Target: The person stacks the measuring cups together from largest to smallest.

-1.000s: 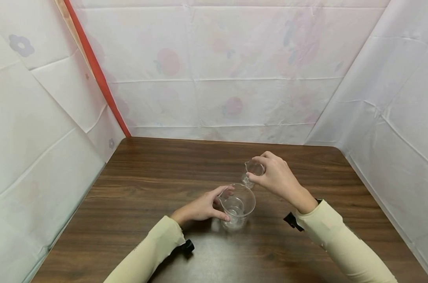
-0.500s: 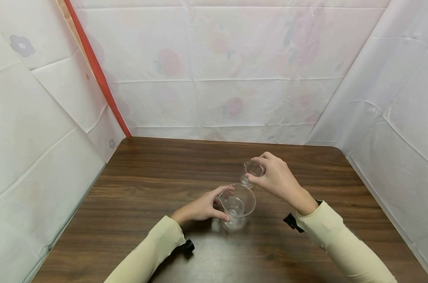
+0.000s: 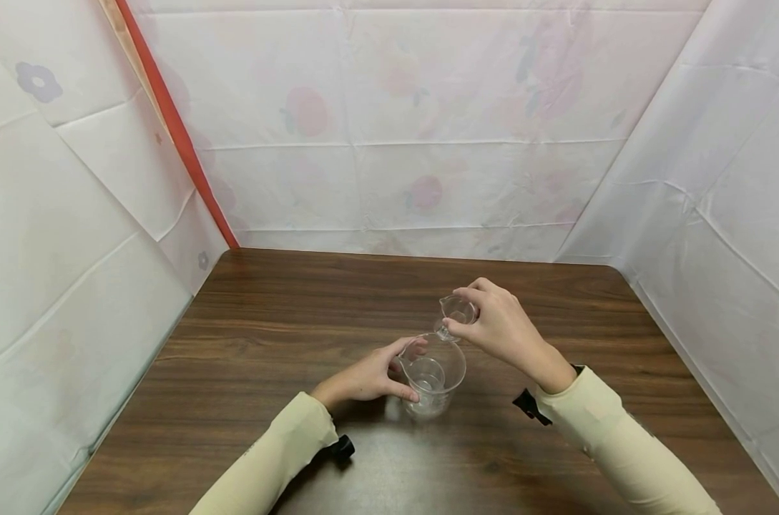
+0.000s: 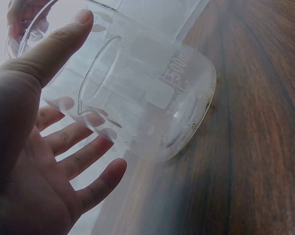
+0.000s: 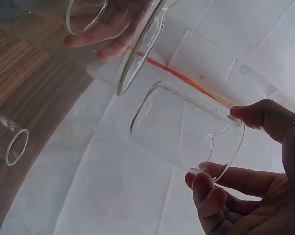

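My left hand [image 3: 373,372] holds a large clear glass beaker [image 3: 452,375], thumb on its near side and fingers around the far side. The beaker stands upright on the table, with "500ml" marked on its wall in the left wrist view. Inside it sits a smaller glass beaker [image 4: 102,73]. Just behind the large rim, my right hand [image 3: 501,322] pinches another small spouted beaker [image 5: 182,129] near its rim between thumb and fingers. That beaker is raised off the table and looks empty.
A still smaller glass beaker [image 5: 9,139] stands on the brown wooden table [image 3: 286,307], beyond the large one and partly hidden in the head view by the held beaker. Pale patterned curtains [image 3: 376,129] enclose the table's back and sides.
My right hand has moved slightly left and toward me with the small beaker, bringing it closer to the large beaker's rim. The left hand and large beaker have stayed in place.
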A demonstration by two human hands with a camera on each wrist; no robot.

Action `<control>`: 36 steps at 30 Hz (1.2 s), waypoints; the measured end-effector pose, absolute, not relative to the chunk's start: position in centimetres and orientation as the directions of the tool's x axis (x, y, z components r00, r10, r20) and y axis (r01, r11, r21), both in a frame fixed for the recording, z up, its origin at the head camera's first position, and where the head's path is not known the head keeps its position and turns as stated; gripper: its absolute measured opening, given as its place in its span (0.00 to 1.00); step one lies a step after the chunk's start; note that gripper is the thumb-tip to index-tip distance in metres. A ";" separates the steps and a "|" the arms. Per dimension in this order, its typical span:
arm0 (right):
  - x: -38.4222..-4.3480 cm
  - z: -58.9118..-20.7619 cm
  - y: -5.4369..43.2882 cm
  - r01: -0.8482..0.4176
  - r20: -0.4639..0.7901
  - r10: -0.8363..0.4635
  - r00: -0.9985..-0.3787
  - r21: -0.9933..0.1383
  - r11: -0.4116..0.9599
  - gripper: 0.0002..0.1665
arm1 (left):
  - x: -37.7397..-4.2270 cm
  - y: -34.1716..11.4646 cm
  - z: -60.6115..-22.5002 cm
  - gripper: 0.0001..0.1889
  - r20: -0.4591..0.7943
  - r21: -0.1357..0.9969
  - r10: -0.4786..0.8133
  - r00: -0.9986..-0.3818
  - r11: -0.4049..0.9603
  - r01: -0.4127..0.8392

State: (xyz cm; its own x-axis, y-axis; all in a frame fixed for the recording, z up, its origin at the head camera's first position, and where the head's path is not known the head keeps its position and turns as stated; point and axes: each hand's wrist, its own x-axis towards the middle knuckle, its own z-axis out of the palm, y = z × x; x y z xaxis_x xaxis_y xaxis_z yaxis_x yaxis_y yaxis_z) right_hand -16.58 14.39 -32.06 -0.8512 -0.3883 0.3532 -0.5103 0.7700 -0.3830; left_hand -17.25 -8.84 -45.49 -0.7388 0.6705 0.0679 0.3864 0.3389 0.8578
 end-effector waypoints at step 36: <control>-15.4 -32.4 13.5 -0.561 0.305 -0.473 -0.826 -0.377 0.737 0.24 | -17.2 -8.9 -45.4 0.45 0.060 0.862 0.673 -0.737 0.337 0.378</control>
